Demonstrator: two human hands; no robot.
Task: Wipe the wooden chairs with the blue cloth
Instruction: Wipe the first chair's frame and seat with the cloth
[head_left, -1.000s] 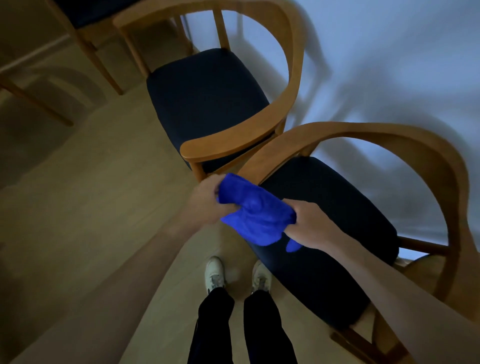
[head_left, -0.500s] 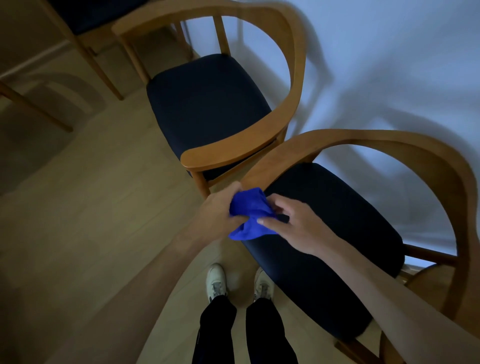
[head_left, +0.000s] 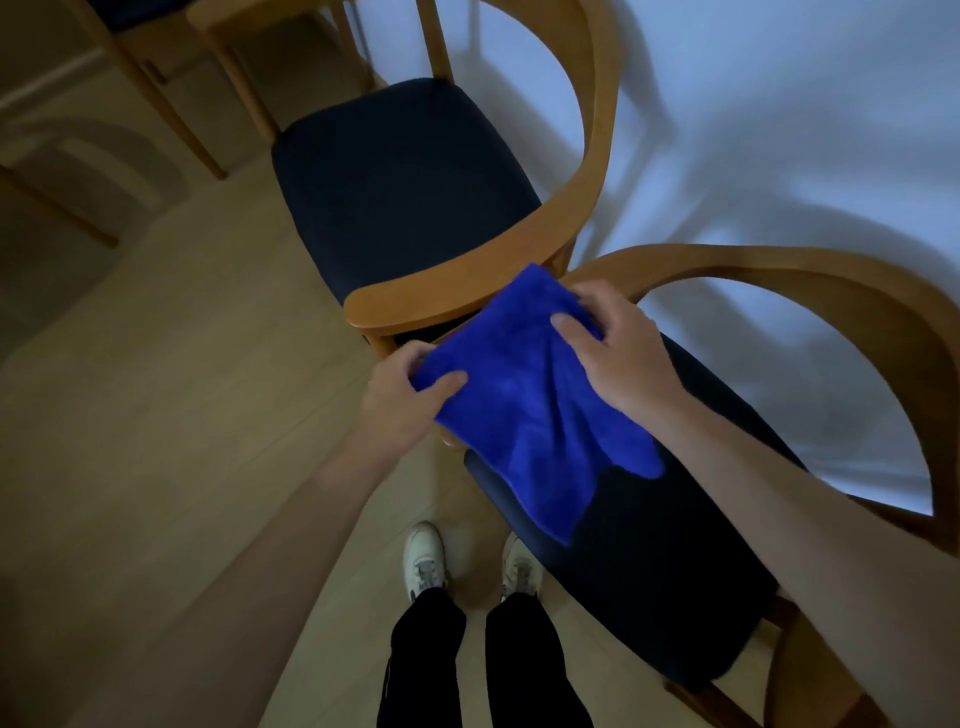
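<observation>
The blue cloth (head_left: 524, 410) is spread out between both hands, held in the air over the front corner of the nearer wooden chair (head_left: 810, 280). The left hand (head_left: 405, 405) pinches the cloth's left edge, its thumb lying on top of the fabric and its fingers (head_left: 410, 358) curled under and out of sight behind it. The right hand (head_left: 618, 353) grips the cloth's upper right part, with the thumb pressed on the top face and the fingers (head_left: 592, 299) curled round the far edge. Between the two sets of fingers the fabric stretches fairly flat; below the right hand's fingers it hangs in loose folds, its lowest corner over the dark seat cushion (head_left: 665, 571) of the nearer chair. Just beyond the left hand's fingers is the end of the curved armrest (head_left: 467, 306) of the farther wooden chair (head_left: 597, 104), whose dark seat (head_left: 400, 192) lies further away still. Beyond the right hand's fingers the nearer chair's bent back rail starts and arcs off to the right. Whether the cloth touches either chair's wood cannot be told. Below the hands, on the pale wooden floor (head_left: 156, 364), stand two white shoes (head_left: 426, 558) and dark trouser legs (head_left: 426, 660). A white wall (head_left: 779, 104) runs behind both chairs.
</observation>
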